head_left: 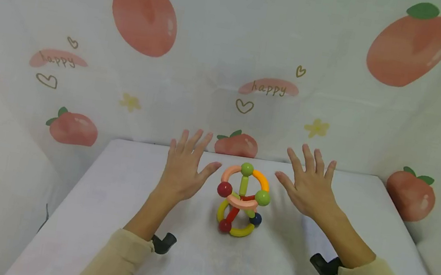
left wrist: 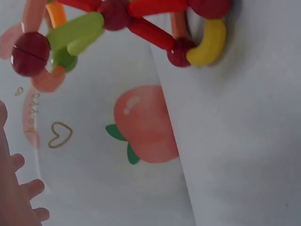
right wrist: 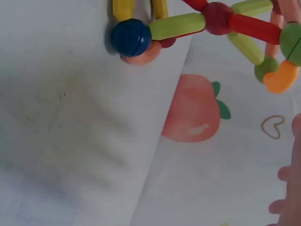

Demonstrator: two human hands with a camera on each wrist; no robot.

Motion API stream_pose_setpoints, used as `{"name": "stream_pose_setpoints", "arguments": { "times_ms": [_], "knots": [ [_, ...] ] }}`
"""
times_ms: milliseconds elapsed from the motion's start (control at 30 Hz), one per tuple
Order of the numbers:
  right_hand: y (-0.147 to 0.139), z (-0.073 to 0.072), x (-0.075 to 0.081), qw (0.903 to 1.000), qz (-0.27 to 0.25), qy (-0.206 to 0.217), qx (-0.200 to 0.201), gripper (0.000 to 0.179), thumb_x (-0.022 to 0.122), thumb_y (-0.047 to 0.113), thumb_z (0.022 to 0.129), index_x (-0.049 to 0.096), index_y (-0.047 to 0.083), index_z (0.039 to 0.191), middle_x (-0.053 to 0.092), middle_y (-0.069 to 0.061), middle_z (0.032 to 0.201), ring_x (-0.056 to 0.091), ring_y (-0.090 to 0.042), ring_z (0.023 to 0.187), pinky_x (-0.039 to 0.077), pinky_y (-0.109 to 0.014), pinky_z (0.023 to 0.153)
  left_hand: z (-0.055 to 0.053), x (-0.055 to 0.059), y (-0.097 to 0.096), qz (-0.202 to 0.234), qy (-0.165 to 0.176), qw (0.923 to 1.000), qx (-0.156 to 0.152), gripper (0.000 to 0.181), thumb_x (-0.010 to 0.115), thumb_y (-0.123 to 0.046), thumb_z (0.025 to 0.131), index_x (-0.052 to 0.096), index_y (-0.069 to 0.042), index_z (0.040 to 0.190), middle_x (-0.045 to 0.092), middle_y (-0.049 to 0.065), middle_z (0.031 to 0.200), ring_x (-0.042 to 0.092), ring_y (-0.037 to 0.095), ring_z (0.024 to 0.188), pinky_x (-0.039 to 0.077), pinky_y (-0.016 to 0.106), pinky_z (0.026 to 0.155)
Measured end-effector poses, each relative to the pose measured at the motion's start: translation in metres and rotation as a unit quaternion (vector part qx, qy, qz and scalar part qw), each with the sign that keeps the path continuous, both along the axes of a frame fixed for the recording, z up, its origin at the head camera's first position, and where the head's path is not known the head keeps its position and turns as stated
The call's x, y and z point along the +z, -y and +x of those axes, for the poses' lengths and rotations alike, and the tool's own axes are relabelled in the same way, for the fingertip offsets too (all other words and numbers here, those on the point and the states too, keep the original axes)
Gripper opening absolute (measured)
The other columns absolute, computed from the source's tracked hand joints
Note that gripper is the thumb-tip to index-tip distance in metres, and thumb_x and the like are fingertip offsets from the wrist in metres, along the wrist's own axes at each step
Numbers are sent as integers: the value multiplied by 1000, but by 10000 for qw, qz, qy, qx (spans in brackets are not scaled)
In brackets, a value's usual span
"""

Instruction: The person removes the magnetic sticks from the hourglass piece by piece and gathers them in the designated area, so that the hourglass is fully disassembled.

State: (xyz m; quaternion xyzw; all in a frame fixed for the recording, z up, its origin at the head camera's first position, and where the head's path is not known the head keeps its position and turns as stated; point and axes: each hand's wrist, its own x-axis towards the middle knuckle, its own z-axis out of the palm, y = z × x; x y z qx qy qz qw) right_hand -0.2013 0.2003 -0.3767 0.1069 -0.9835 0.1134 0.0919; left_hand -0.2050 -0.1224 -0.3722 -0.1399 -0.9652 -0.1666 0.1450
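A toy structure of colored magnetic rods and balls (head_left: 243,186) stands upright on the white table, between the two hands. It has a lower ring of yellow curved rods, an upper ring of pink and orange ones, and straight red and green rods meeting in the middle. To its left, my left hand (head_left: 183,170) is held up with fingers spread, touching nothing. My right hand (head_left: 310,189) is spread the same way on the other side, apart from the toy. Both wrist views show the toy close up, with a dark blue ball (right wrist: 131,37) low on its right side.
The white table (head_left: 183,270) runs back to a pale cloth (head_left: 220,23) printed with peaches, hearts and flowers. A black wrist strap piece (head_left: 164,243) sticks out at the left cuff, and another black piece (head_left: 325,266) at the right.
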Motion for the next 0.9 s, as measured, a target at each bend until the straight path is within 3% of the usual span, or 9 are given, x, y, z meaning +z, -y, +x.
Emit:
{"name": "stream_pose_setpoints", "arguments": {
  "times_ms": [167,333,467,567,700,800,900],
  "knots": [
    [2,10,6,9990,-375,161,181,76,39,61,104,20,17,163,12,-24,169,11,-52,153,10,-78,118,10,0,-10,600,105,9973,-412,79,44,-66,98,18,-30,164,25,4,170,16,37,160,18,66,124],
    [6,21,8,9887,-1232,739,422,73,36,58,106,22,13,163,23,-24,164,26,-48,147,30,-72,114,24,-6,-21,1359,579,9849,-904,81,50,-66,97,18,-32,163,27,-2,170,27,30,156,32,62,120],
    [12,25,8,9718,-1949,1227,505,70,36,56,107,30,10,159,45,-23,150,48,-41,132,45,-64,107,34,-11,-33,1786,1142,9718,-1030,87,58,-68,92,16,-39,162,29,-5,168,32,26,153,41,62,114],
    [18,24,7,9583,-2345,1561,490,67,39,57,106,38,13,156,59,-19,137,60,-32,116,56,-50,94,39,-15,-39,2130,1541,9600,-969,91,64,-67,89,15,-42,162,30,-6,167,33,24,152,43,63,112],
    [25,19,7,9399,-2724,1996,503,60,44,57,105,47,16,150,67,-13,121,64,-22,99,55,-32,79,43,-20,-45,2577,1864,9437,-907,91,67,-63,89,18,-40,162,33,-6,164,34,24,150,44,63,111],
    [31,14,6,9248,-3009,2263,552,58,46,54,105,50,14,147,69,-11,109,63,-21,90,53,-29,74,43,-25,-49,2761,1947,9364,-952,88,65,-64,89,21,-38,161,35,-8,163,34,22,149,46,61,110],
    [38,8,3,9121,-3232,2446,617,58,49,51,104,50,11,146,69,-11,105,62,-21,84,54,-32,74,43,-28,-50,2823,1960,9337,-1003,88,65,-64,90,23,-34,162,35,-9,162,34,21,149,48,59,109]
  ]
}}
